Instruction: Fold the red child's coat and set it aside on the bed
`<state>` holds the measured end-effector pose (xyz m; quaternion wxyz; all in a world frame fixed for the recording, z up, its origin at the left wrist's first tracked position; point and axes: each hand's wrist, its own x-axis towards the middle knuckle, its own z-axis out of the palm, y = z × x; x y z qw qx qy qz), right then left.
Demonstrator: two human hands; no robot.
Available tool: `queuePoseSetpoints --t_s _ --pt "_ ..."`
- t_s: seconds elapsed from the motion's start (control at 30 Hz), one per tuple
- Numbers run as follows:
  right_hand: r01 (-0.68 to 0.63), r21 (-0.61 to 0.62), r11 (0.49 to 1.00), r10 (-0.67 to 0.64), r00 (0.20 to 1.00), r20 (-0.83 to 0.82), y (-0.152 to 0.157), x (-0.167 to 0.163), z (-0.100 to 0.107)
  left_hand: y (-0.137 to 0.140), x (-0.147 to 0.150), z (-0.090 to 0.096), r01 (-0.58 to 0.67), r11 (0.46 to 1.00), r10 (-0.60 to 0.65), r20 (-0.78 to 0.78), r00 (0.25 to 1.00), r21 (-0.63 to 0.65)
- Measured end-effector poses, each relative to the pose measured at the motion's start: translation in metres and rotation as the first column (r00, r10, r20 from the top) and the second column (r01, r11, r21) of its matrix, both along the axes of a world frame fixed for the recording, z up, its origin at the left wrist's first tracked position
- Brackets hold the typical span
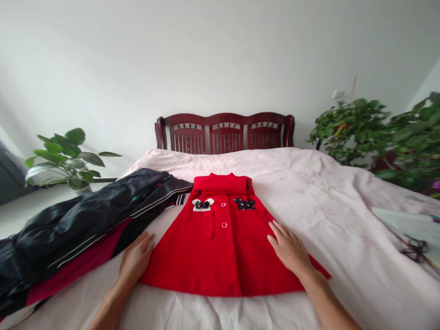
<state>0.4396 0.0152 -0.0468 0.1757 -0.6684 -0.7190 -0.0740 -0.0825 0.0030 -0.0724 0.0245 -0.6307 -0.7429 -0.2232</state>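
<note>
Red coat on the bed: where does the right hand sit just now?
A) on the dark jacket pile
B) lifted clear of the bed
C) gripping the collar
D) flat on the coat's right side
D: the right hand lies palm down, fingers spread, on the right side of the red coat, well below its collar.

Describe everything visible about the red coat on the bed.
The small red felt-like coat lies flat, front up, on the pale pink bedsheet, collar toward the headboard. It flares to a wide hem and shows two pink buttons, one white and one black mouse-shaped patch. The left hand touches its left edge; the right hand rests flat on it.
</note>
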Motion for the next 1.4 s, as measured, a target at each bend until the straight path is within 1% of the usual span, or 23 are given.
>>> queuePoseSetpoints --t_s 0.23,0.37,0.6,0.93,1.27,1.4 --pt "0.005 -0.004 1.0 -0.005 1.0 0.009 -0.0007 -0.0011 0.0011 0.0003 -0.002 -0.0027 0.006 1.0 -0.006 -0.016 1.0 -0.002" --pt "0.0 -0.005 1.0 0.0 1.0 0.01 -0.001 -0.0011 0.001 -0.0001 -0.0014 -0.0015 0.012 1.0 -0.012 0.006 1.0 -0.009" --pt "-0.006 0.008 1.0 0.006 1.0 0.011 -0.0009 -0.0004 0.0 -0.0003 -0.0017 -0.0001 0.006 1.0 -0.006 -0.002 1.0 -0.013" --pt "-0.012 0.014 1.0 0.011 1.0 0.003 -0.0005 -0.0005 -0.0002 0.0025 -0.0046 -0.0066 0.011 1.0 -0.011 -0.007 1.0 0.018" --pt "0.004 0.014 1.0 -0.004 1.0 0.015 -0.0012 -0.0007 -0.0005 0.002 -0.0045 -0.0069 0.012 1.0 -0.012 -0.005 1.0 -0.001" --pt "0.008 0.016 1.0 -0.009 1.0 0.016 -0.0011 -0.0007 -0.0006 0.0024 -0.0062 -0.0089 0.023 1.0 -0.023 -0.002 1.0 0.014"
